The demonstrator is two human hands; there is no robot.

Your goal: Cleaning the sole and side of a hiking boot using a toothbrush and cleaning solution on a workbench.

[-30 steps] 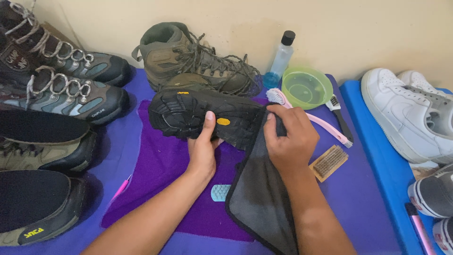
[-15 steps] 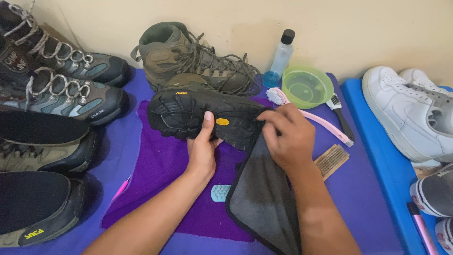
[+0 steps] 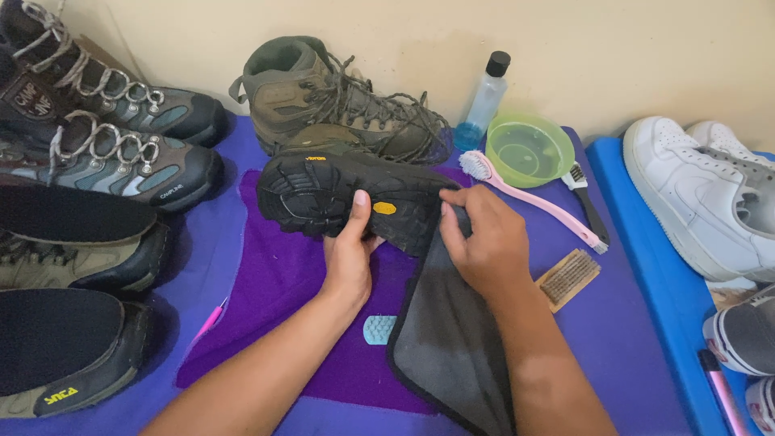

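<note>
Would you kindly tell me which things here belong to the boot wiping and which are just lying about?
In use: left hand holding black-soled boot; right hand pressing grey cloth to it; purple towel beneath.

Lying about: pink brush, green bowl, bottle, wire brush, white sneakers.

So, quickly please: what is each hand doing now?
Left hand: closed on the boot, sole facing up.
Right hand: holds the grey cloth against the boot's sole.
</note>
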